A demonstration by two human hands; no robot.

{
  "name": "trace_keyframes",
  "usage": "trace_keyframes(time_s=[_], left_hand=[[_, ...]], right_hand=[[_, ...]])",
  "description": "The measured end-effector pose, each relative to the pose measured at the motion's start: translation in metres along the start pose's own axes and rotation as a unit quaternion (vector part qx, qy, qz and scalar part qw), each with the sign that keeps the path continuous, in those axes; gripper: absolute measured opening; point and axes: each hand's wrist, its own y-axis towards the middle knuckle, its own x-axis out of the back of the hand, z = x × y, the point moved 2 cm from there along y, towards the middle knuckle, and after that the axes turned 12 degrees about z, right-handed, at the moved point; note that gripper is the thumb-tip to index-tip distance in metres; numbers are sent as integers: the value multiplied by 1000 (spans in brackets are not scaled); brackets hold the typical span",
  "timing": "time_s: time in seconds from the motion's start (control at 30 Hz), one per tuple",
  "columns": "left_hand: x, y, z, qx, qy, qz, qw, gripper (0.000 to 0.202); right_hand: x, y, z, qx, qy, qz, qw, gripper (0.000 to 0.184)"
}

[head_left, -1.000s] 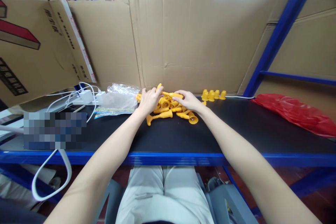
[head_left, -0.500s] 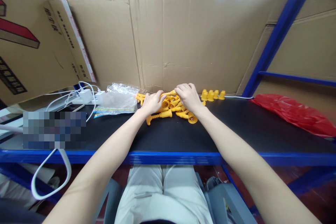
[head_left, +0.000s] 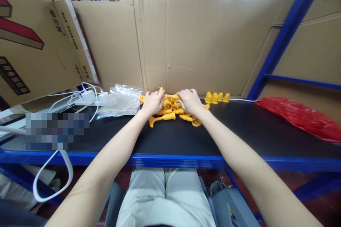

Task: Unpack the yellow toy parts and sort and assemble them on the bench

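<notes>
A heap of yellow plastic trumpet-shaped parts [head_left: 170,111] lies on the black shelf top [head_left: 186,134] against the cardboard wall. My left hand [head_left: 152,102] rests on the heap's left side, fingers curled round a yellow part [head_left: 160,90] that sticks up. On the heap's right side, my right hand [head_left: 189,100] has its fingers bent over another yellow piece. The two hands nearly touch above the heap. A small row of upright yellow caps [head_left: 216,97] stands just right of my right hand.
A clear plastic bag [head_left: 121,100] on a shiny strip lies left of the heap. White chargers and cables [head_left: 85,97] sit further left. A red plastic bag [head_left: 298,117] lies at the right. Cardboard sheets [head_left: 186,42] wall the back; a blue shelf edge [head_left: 170,160] runs in front.
Both hands have stayed on the heap. The right hand reached to the back of the heap, then drew back; the left hand again holds a yellow part upright.
</notes>
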Motion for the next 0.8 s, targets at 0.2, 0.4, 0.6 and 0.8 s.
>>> trace_keyframes(time_s=[0.2, 0.4, 0.6, 0.8], left_hand=[[-2, 2, -2, 9, -43, 4, 999, 32], [-8, 4, -2, 41, -160, 87, 982, 34], [-7, 2, -1, 29, -122, 87, 988, 33], [-4, 0, 3, 0, -37, 11, 999, 29]], right_hand=[[4, 0, 3, -5, -24, -26, 999, 20], [3, 0, 4, -1, -91, -51, 995, 26], [2, -1, 1, -4, -83, -31, 996, 23], [-1, -4, 2, 20, -54, 0, 998, 24]])
